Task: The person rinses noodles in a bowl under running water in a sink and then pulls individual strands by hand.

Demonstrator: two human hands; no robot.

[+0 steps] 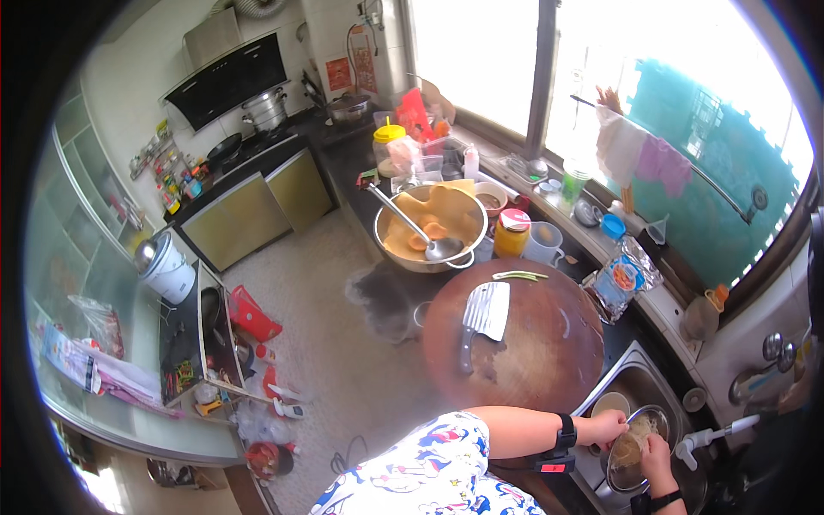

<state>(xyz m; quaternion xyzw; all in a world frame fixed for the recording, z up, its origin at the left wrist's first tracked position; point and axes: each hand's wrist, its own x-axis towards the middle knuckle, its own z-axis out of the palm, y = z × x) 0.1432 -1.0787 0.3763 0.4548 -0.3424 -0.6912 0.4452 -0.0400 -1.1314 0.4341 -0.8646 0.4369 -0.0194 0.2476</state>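
Over the stainless steel sink [634,364], a round metal bowl [658,415] sits tilted, with pale thin strands [621,450] like vermicelli inside. My left hand [608,428] grips its rim on the left. My right hand [656,454] reaches into it, fingers closed around some of the strands. Behind the metal bowl, a small light-coloured bowl [610,403] stands in the sink. The white faucet [708,441] is just right of my right hand.
Left of the sink lies a round wooden chopping board [534,367], bearing a cleaver [487,312] and green stalks [520,275]. Beyond it, a large basin [473,241] holds a ladle [444,249]. A yellow jar [512,235] and a plastic jug [544,243] stand nearby.
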